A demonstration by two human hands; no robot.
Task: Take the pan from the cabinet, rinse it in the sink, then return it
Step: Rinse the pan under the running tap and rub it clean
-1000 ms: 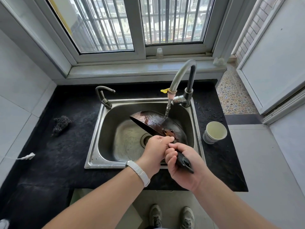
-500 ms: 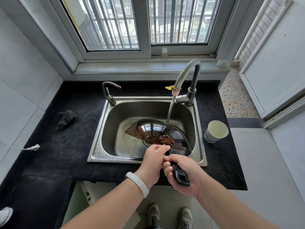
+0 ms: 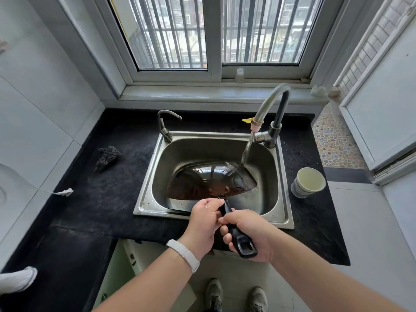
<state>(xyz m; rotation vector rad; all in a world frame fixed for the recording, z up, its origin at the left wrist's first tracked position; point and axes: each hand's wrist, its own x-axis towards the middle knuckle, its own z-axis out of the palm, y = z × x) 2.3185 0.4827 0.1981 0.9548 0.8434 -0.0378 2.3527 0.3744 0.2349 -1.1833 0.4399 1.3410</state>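
Observation:
A dark pan [image 3: 209,180] hangs bottom-up inside the steel sink [image 3: 148,194], its glossy underside facing me. Water runs from the curved tap [image 3: 272,102] and lands on the pan's right edge. My right hand [image 3: 249,235] is closed around the black handle [image 3: 242,242] near its end. My left hand [image 3: 203,224] grips the same handle closer to the pan, just over the sink's front rim. A white band sits on my left wrist.
A black counter [image 3: 94,210] surrounds the sink. A dark scrubber [image 3: 107,156] lies on the left, a white paper cup [image 3: 308,182] stands on the right. A small second tap [image 3: 165,126] rises at the sink's back left. A cabinet door [image 3: 117,275] stands open below.
The pan has turned over from tilted on edge under the stream to bottom-up and lower in the sink. Both hands stayed on the handle and drew back toward the front rim.

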